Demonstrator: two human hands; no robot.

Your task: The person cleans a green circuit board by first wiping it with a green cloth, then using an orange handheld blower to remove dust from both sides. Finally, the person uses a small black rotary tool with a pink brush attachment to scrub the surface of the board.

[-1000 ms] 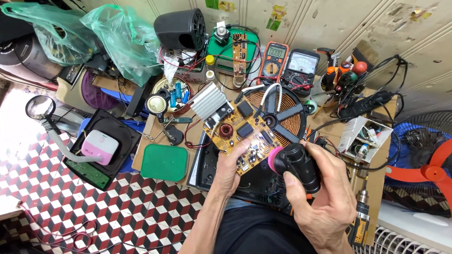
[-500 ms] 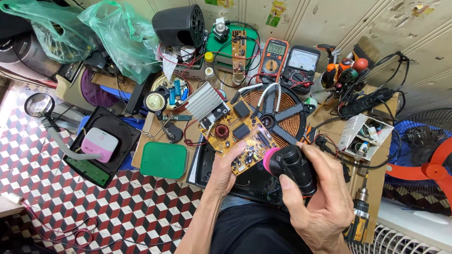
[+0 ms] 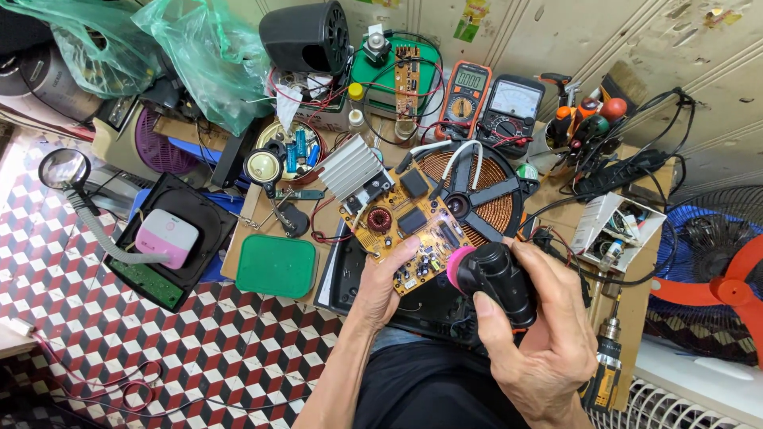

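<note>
Around the copper induction coil (image 3: 477, 191): two multimeters (image 3: 493, 107) just behind it, a finned heatsink (image 3: 350, 167) beside it on the left, a green square lid (image 3: 276, 266) further left and nearer, a black speaker (image 3: 306, 36) well behind, green plastic bags (image 3: 191, 56) far left behind, a power strip (image 3: 628, 171) to its right

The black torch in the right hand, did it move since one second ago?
Yes, slightly. The black torch in the right hand shifted left, closer over the circuit board, judged against the copper coil.
</note>
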